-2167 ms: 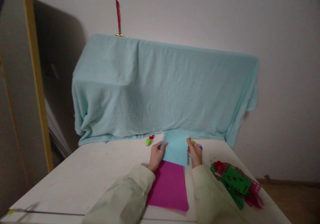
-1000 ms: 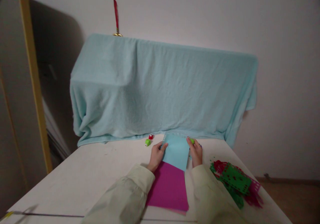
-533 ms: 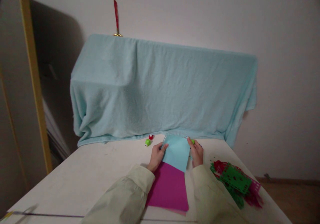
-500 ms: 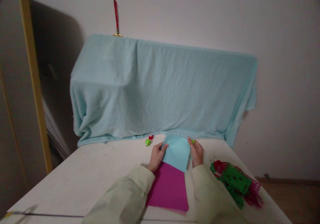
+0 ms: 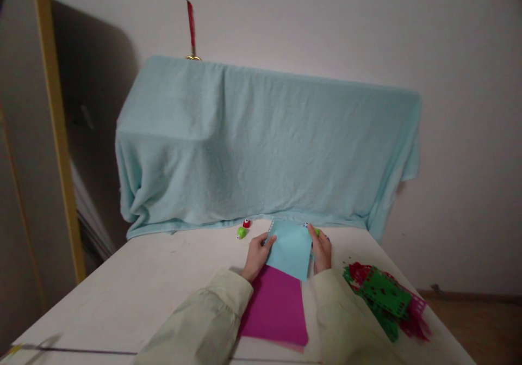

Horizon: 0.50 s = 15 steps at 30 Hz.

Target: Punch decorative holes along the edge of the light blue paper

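My left hand (image 5: 256, 256) pinches the left side of a light blue sheet of paper (image 5: 289, 248), thumb on top. A row of small notches or holes runs along the sheet's upper left edge. My right hand (image 5: 321, 249) is closed around a small green paper punch (image 5: 315, 231) at the sheet's upper right corner; the fingers hide most of it. Under the near part of the blue sheet lies a stack of magenta paper (image 5: 277, 308), with a pink edge showing beneath. Beyond my left hand sit a small green punch (image 5: 241, 232) and a red one (image 5: 246, 223).
At the right of the white table (image 5: 122, 294) lies a heap of punched green, red and magenta paper pieces (image 5: 385, 294), with tiny scraps beside it. A light blue cloth (image 5: 265, 147) drapes over something at the back. A yellow-edged panel (image 5: 57, 131) stands left.
The right side of the blue sheet has shifted slightly to the right, its lower corner moving most. Both hands keep nearly the same places and grips.
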Each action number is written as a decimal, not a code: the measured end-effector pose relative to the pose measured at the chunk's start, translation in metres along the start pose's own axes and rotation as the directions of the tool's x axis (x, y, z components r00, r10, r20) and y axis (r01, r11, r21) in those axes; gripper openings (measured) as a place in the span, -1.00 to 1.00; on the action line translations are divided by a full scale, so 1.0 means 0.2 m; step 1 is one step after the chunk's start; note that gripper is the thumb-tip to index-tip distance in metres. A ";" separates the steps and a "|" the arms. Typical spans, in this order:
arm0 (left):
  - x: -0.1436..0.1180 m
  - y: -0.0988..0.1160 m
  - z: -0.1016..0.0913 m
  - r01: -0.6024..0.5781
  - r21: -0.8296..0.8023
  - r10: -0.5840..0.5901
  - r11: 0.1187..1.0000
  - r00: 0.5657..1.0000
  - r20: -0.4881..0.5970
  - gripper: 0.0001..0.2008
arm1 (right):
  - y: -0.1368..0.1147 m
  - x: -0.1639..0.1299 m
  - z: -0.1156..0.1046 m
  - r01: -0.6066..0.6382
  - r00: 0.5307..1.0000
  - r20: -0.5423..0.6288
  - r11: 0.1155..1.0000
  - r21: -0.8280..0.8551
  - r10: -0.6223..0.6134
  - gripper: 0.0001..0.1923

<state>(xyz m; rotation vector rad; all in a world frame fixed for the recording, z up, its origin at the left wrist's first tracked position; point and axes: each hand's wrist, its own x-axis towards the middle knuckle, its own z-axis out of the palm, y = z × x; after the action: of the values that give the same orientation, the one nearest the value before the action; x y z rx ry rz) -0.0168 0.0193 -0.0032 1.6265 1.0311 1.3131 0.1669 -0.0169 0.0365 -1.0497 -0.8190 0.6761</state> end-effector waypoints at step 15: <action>0.01 0.02 -0.03 -0.041 0.058 0.050 0.997 0.986 -0.158 -0.63 | 0.04 0.02 -0.01 0.006 0.995 0.094 0.999 0.044 -0.010 -0.69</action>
<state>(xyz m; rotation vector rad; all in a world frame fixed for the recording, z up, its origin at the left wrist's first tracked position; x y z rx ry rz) -0.0213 0.0190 0.0023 1.6147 1.1397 1.4769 0.1696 -0.0119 0.0285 -0.9800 -0.8860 0.7383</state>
